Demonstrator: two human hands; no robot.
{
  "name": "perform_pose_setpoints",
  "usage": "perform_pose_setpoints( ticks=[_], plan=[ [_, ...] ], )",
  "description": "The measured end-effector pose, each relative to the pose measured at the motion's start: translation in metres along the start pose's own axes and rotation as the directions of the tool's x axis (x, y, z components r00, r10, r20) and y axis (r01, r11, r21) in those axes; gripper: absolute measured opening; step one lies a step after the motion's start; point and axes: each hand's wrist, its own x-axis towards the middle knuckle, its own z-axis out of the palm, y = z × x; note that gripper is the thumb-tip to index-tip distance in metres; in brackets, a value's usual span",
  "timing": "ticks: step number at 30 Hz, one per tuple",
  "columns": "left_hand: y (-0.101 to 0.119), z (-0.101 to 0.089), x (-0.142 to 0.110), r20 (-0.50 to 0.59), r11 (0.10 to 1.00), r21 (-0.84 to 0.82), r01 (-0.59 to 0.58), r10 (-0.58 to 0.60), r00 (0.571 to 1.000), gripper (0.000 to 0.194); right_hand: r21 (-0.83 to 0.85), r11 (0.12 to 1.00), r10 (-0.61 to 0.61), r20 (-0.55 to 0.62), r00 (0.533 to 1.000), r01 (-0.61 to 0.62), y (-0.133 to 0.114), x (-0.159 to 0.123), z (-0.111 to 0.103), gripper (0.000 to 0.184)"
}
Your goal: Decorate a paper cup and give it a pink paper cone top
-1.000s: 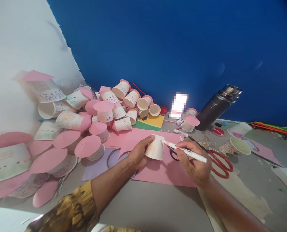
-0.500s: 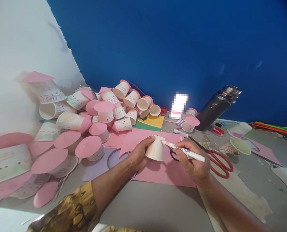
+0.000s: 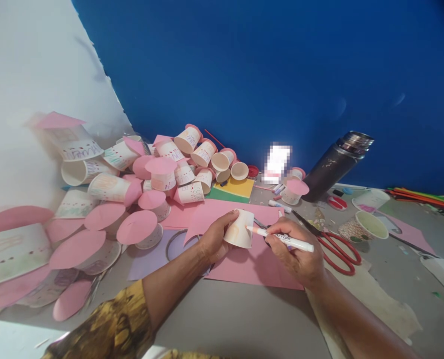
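Observation:
My left hand point(image 3: 219, 237) is closed around the side of a white paper cup point(image 3: 239, 234), held upside down with its rim toward me. A faint orange outline is drawn on the cup's left part. Between the fingers of my right hand point(image 3: 298, 252) is a white marker pen point(image 3: 291, 241) with dark lettering, and its orange tip end touches or nearly touches the cup's side. Beneath both hands lies a sheet of pink paper point(image 3: 244, 274). Red-handled scissors point(image 3: 343, 252) rest just right of my right hand.
Decorated cups with pink paper roofs point(image 3: 135, 227) are piled on the left. A dark flask point(image 3: 336, 167) leans against the blue wall at back right. Purple paper point(image 3: 145, 262) with a ring point(image 3: 169, 244) lies left of the pink sheet; a patterned cup point(image 3: 362, 227) lies at right.
The marker pen's tip has moved down and slightly left along the cup's side, with my right hand following. The cup has shifted very slightly in my left hand's grip.

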Motion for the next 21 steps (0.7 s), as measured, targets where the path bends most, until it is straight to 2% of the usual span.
perform_pose_setpoints(
  ticks=[8,21],
  plan=[
    [0.001,0.002,-0.0048,0.072,0.996,0.09,0.013,-0.019,0.997,0.032,-0.037,0.999,0.003,-0.157,0.988,-0.009,0.004,-0.0024,-0.0012,0.004],
    [0.0029,-0.0023,-0.0043,0.157,0.996,0.079,0.041,-0.054,0.986,0.042,-0.026,0.998,0.059,-0.141,0.988,-0.063,0.0033,-0.0002,-0.0028,0.005]
  ],
)
